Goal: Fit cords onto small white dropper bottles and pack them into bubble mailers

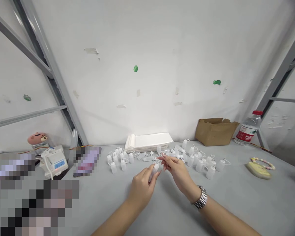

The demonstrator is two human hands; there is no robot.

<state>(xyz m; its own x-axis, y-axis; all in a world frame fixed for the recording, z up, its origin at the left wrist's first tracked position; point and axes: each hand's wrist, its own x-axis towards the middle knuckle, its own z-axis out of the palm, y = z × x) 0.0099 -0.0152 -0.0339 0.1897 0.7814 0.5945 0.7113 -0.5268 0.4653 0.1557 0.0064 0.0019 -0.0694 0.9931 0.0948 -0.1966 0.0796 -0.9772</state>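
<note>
Above the grey table (162,213), a white bottle (155,167) sits between both hands (142,183) (176,169).

- small white plastic bottles (210,172) stand or lie on the flat grey tabletop (177,213), some left, some right, others beyond the hands;
- one more is in the left hand (143,184); the right hand (176,168) is just right of it;
- flat white rectangular sheets (151,141) lie stacked behind the middle bottles, before the white wall (152,113);
- a brown cardboard box (213,133) stands behind the right-hand bottles; a clear red-capped plastic bottle (247,131) stands to its right;
- a round beaded bracelet (269,164) lies just behind a flat yellow pouch (258,170);
- a boxy white device (54,162) lies left; a pink rounded figure (37,138) is behind it.
</note>
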